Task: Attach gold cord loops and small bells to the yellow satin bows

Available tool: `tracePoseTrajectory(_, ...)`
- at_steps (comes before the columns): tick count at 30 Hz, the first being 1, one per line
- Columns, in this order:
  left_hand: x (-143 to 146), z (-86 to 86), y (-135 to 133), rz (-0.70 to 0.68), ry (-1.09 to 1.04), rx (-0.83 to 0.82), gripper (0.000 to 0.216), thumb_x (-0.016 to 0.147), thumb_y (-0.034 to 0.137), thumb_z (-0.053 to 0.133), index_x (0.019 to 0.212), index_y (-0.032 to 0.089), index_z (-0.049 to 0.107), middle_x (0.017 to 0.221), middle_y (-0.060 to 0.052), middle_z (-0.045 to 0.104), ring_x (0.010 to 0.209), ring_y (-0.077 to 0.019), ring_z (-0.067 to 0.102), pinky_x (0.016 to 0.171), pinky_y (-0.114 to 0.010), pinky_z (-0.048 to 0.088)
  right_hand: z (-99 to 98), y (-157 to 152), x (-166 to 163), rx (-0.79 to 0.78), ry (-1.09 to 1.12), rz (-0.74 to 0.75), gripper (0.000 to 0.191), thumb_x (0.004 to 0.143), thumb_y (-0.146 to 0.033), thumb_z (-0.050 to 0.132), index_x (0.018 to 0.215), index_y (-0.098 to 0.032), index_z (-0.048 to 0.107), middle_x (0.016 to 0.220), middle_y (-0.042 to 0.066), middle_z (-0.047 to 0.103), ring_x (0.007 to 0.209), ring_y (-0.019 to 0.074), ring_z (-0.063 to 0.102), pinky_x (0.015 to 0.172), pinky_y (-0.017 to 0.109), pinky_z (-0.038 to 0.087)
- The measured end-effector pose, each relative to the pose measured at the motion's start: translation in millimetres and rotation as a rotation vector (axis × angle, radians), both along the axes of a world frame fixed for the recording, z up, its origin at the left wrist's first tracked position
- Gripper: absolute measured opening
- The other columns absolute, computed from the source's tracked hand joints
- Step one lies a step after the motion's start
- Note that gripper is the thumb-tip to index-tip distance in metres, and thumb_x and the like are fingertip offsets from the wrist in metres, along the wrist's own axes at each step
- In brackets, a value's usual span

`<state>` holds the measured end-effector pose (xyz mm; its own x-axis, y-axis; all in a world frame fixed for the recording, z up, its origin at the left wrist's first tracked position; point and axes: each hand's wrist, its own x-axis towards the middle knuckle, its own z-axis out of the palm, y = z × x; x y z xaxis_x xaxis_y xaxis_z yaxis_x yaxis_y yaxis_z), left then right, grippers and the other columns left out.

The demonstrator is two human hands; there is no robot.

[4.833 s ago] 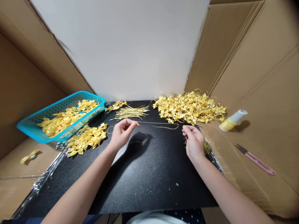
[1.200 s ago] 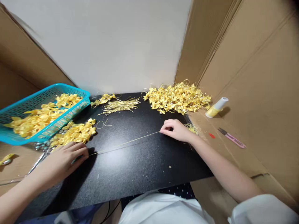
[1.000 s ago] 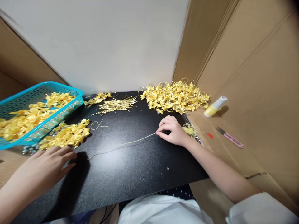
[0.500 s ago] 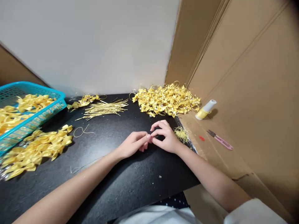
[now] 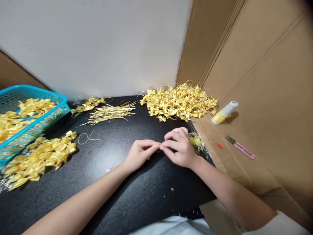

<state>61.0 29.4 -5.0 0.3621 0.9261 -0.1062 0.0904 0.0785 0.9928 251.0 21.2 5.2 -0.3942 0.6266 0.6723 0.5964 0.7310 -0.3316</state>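
Observation:
My left hand [image 5: 141, 152] is pinched shut above the black table [image 5: 137, 202], thumb against forefinger. My right hand [image 5: 180, 147] meets it fingertip to fingertip, its thumb and forefinger also pinched. Whatever lies between the fingertips is too small to make out. Beyond the hands is a big heap of yellow ribbon bows [image 5: 181, 101] with gold cord loops. A bundle of gold cords [image 5: 111, 112] lies to its left, and a single looped cord [image 5: 88, 138] sits nearer my left forearm.
At left stand a blue plastic basket [image 5: 36, 127] of yellow bows and a pile of bows [image 5: 46, 153] beside it. On cardboard at right are a thread cone [image 5: 225, 112], pink-handled snips [image 5: 241, 148] and a red scrap [image 5: 219, 146]. Tangled yellow thread [image 5: 196, 143] lies by my right wrist.
My two hands stay together at the fingertips. The right hand's fingers have shifted slightly right in the view, and the left hand's fingers have straightened a little. The view itself has shifted slightly.

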Motion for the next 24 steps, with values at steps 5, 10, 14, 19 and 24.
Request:
tracePoseTrajectory(5,-1.2,2.4,-4.0,-0.127,0.078,0.031,0.023,0.078,0.036,0.07,0.074,0.014,0.078,0.069,-0.006,0.072,0.053,-0.0094,0.049,0.051,-0.022,0.035,-2.5,6.0,0.7,-0.171,0.029,-0.073,0.01,0.086,-0.025,0.066,0.076,-0.023,0.068,0.086,0.001,0.064,0.089,0.0193,0.053,0.082,0.037,0.036)
tracePoseTrajectory(10,-3.5,-4.4,2.6,0.031,-0.126,-0.019,0.02,0.078,0.034,0.068,0.075,0.016,0.077,0.067,-0.003,0.069,0.051,-0.0075,0.042,0.051,-0.021,0.033,-2.6,6.6,0.2,-0.2,0.253,-0.217,0.002,0.079,-0.025,0.07,0.08,-0.023,0.07,0.093,0.004,0.057,0.095,0.0222,0.052,0.087,0.04,0.042)
tracePoseTrajectory(14,-1.3,-5.8,3.1,0.069,-0.218,-0.023,0.016,0.075,0.028,0.069,0.065,0.016,0.071,0.059,0.0,0.06,0.056,-0.0091,0.045,0.057,-0.022,0.036,-3.9,0.8,-6.5,-0.288,0.217,-0.091,0.007,0.081,-0.024,0.069,0.079,-0.027,0.075,0.097,0.005,0.058,0.097,0.0228,0.05,0.09,0.043,0.043)
tracePoseTrajectory(19,2.4,-3.7,0.5,0.115,-0.27,-0.021,0.015,0.074,0.022,0.064,0.061,0.016,0.067,0.06,0.001,0.059,0.057,-0.0107,0.047,0.059,-0.024,0.038,-10.6,-4.4,-16.1,-0.289,0.242,-0.138,0.007,0.081,-0.023,0.069,0.08,-0.027,0.075,0.093,0.005,0.058,0.095,0.0225,0.051,0.088,0.042,0.045)
tracePoseTrajectory(24,2.7,-5.0,0.5,0.123,-0.245,0.027,0.02,0.073,0.017,0.06,0.053,0.016,0.062,0.06,0.001,0.059,0.061,-0.0113,0.05,0.063,-0.024,0.04,-12.2,-6.2,-18.0,-0.286,0.224,-0.096,0.011,0.083,-0.021,0.066,0.084,-0.027,0.075,0.102,0.005,0.064,0.102,0.0231,0.053,0.091,0.043,0.045)
